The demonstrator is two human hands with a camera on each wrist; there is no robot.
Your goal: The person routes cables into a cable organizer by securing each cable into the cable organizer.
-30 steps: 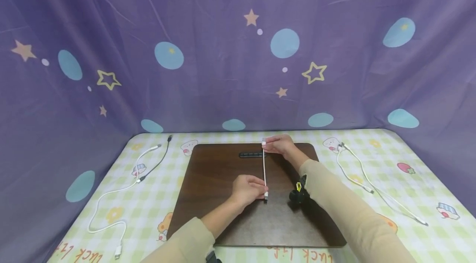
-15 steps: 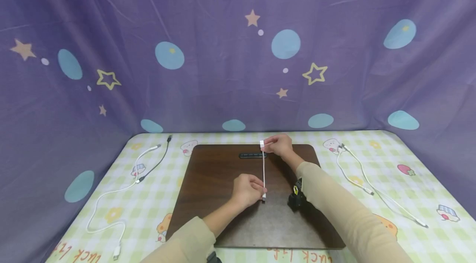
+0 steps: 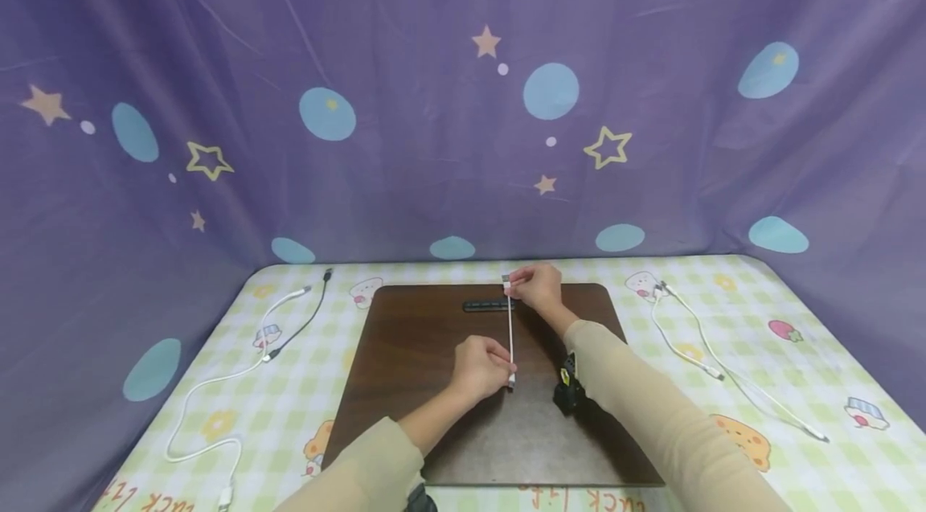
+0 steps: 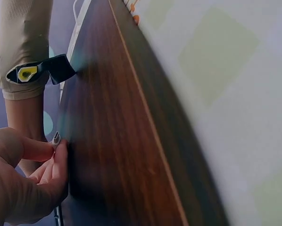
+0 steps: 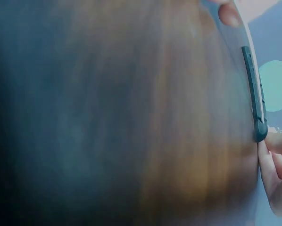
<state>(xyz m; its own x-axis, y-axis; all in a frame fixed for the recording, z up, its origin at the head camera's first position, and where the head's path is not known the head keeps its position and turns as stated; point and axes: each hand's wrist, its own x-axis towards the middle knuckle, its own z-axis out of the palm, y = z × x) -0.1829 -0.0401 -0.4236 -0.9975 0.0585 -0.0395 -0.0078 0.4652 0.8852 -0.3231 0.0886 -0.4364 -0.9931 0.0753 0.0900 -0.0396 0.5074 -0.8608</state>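
Note:
A short white charging cable (image 3: pixel 510 335) is stretched straight between my two hands, running near to far above the brown board. My left hand (image 3: pixel 483 367) pinches its near end just behind the plug; in the left wrist view the metal-tipped connector (image 4: pixel 56 138) sticks up from between thumb and fingers. At the far end my right hand (image 3: pixel 538 287) pinches the other plug. The cable crosses the right end of a dark slotted cable holder (image 3: pixel 477 306) on the board. In the right wrist view it runs along the holder (image 5: pixel 253 89), with my right fingers (image 5: pixel 273 141) right at the holder's end.
The brown wooden board (image 3: pixel 405 383) lies on a checked tablecloth (image 3: pixel 767 351). To its left are a long white cable (image 3: pixel 195 391) and a short black cable (image 3: pixel 307 323). More white cables (image 3: pixel 705 327) lie on the right. A purple curtain (image 3: pixel 405 190) hangs behind.
Both hands have shifted slightly left with the taut cable, bringing it over the holder's right end. The grip at both plugs stays the same.

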